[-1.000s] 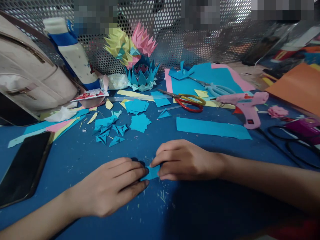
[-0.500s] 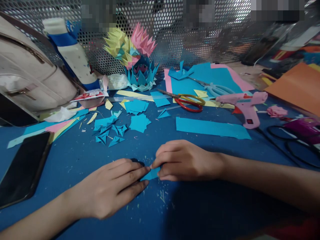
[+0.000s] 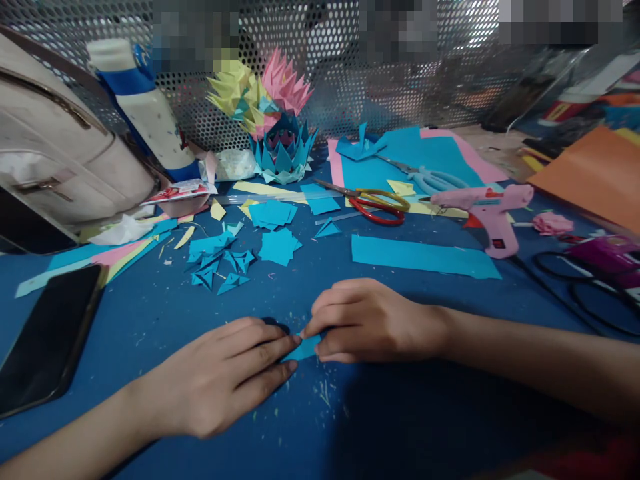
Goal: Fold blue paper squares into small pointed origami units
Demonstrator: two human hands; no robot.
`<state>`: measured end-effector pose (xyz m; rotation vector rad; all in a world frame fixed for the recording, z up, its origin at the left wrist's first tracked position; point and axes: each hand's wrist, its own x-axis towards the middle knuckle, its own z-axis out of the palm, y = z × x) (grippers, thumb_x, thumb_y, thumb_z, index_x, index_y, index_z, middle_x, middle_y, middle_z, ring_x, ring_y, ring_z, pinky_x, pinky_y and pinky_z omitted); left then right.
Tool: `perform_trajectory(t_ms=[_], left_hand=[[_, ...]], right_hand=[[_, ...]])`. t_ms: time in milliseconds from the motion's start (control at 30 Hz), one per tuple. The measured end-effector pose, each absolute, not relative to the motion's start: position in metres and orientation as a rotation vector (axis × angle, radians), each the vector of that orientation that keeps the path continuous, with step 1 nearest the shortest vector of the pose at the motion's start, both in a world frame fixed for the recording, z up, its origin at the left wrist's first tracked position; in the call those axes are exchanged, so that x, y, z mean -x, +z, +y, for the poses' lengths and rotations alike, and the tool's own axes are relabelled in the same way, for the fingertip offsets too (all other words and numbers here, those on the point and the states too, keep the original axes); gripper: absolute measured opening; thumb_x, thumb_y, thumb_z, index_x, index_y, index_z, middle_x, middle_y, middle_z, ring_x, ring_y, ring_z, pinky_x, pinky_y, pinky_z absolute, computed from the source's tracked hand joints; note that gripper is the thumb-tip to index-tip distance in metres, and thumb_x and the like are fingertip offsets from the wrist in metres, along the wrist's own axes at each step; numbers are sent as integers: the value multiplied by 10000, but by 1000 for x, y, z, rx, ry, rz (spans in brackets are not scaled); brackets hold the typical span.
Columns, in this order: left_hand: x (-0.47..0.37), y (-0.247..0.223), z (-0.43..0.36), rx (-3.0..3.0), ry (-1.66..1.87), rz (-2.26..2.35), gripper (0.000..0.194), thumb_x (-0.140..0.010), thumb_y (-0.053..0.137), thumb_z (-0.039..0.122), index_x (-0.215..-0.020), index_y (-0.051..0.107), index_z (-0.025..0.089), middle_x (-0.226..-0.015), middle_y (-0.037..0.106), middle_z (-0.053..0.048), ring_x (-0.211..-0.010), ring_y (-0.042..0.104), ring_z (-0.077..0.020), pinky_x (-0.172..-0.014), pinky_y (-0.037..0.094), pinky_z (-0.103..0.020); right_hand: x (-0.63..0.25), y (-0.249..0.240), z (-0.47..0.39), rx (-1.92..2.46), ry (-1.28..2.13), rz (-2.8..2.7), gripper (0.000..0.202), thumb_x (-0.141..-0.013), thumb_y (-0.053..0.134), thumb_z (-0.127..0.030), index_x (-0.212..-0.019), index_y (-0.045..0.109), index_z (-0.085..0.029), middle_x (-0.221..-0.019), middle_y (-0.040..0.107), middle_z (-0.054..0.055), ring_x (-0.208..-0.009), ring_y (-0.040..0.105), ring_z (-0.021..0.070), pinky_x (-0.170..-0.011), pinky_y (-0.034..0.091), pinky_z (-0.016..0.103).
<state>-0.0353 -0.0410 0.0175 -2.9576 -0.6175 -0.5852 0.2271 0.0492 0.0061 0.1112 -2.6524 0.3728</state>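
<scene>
A small piece of blue paper [image 3: 306, 348] lies on the blue table between my hands, partly hidden under the fingers. My left hand [image 3: 235, 367] presses its left end down with the fingertips, thumb and fingers close together. From the other side, my right hand [image 3: 370, 320] grips the paper's right end between thumb and curled fingers. Beyond the hands sit several folded blue paper pieces [image 3: 220, 260] and a stack of blue paper squares [image 3: 280, 247]. A long blue paper strip [image 3: 425, 257] lies past my right hand.
Scissors with red and yellow handles [image 3: 380, 205], light-blue-handled scissors [image 3: 435, 179] and a pink glue gun [image 3: 493, 210] lie behind. Folded paper flowers [image 3: 283, 150] stand by the perforated metal panel [image 3: 340, 93]. A phone [image 3: 50, 340], bottle [image 3: 150, 120] and bag [image 3: 65, 153] are at left.
</scene>
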Motion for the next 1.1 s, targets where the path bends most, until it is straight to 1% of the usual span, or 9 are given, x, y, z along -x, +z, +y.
perform_trajectory(t_ms=[200, 300, 433, 567, 633, 733, 900, 1000, 1100], left_hand=[[33, 20, -47, 2941, -428, -526, 415, -1044, 285, 124, -1192, 670, 79, -1250, 688, -118, -1130, 640, -240, -976, 500, -363], [26, 21, -54, 2918, -466, -572, 426, -1029, 281, 110, -1139, 689, 54, -1187, 713, -133, -1075, 667, -245, -976, 495, -371], [14, 22, -65, 2818, -514, -650, 471, -1029, 235, 85, -1064, 704, 93, -1094, 752, -83, -944, 710, -235, -900, 507, -371], [5, 24, -75, 2711, -474, -706, 469, -1043, 224, 90, -1114, 684, 144, -1121, 750, -30, -959, 719, -232, -842, 509, -360], [4, 24, -79, 2713, -440, -758, 471, -1047, 214, 91, -1152, 670, 144, -1133, 747, -31, -997, 714, -224, -863, 508, -353], [5, 21, -83, 2726, -425, -789, 455, -1047, 225, 96, -1198, 652, 139, -1145, 743, -46, -1021, 712, -219, -882, 510, -347], [6, 15, -91, 2729, -342, -821, 387, -1043, 302, 143, -1260, 617, 201, -1196, 721, -66, -1073, 698, -224, -902, 522, -337], [5, 16, -91, 2741, -312, -773, 358, -1031, 343, 156, -1281, 596, 196, -1209, 713, -88, -1081, 696, -239, -898, 532, -348], [4, 20, -89, 2740, -333, -779, 323, -1023, 380, 147, -1256, 599, 195, -1174, 728, -84, -1053, 710, -237, -890, 535, -345]], right_hand=[[-227, 6, 50, -89, 418, -2665, 365, -1067, 375, -338, -939, 680, -184, -1093, 725, 50, -1016, 636, 158, -864, 465, 308], [-227, 6, 51, -100, 428, -2669, 328, -1055, 412, -331, -944, 682, -182, -1092, 717, 55, -1023, 630, 150, -881, 477, 304], [-226, 7, 51, -101, 447, -2664, 319, -1050, 426, -322, -945, 687, -171, -1093, 718, 59, -1023, 630, 154, -890, 486, 304], [-225, 7, 52, -109, 439, -2634, 244, -1025, 496, -296, -955, 693, -170, -1073, 736, 34, -986, 644, 155, -876, 489, 289], [-224, 7, 52, -117, 433, -2626, 228, -1016, 516, -301, -995, 693, -160, -1073, 738, 36, -976, 649, 157, -887, 493, 286], [-224, 6, 51, -105, 387, -2644, 303, -1037, 461, -353, -1068, 685, -152, -1086, 730, 52, -979, 648, 160, -924, 489, 294], [-218, 3, 47, -55, 306, -2725, 423, -1055, 365, -424, -1196, 660, -156, -1092, 680, 84, -1004, 608, 184, -954, 472, 337], [-212, 3, 43, -5, 322, -2792, 438, -1039, 379, -461, -1264, 635, -186, -1129, 643, 91, -1037, 567, 204, -929, 471, 361], [-207, 4, 41, 83, 311, -2866, 403, -1015, 446, -481, -1308, 605, -256, -1222, 617, 77, -1134, 520, 223, -929, 453, 375]])
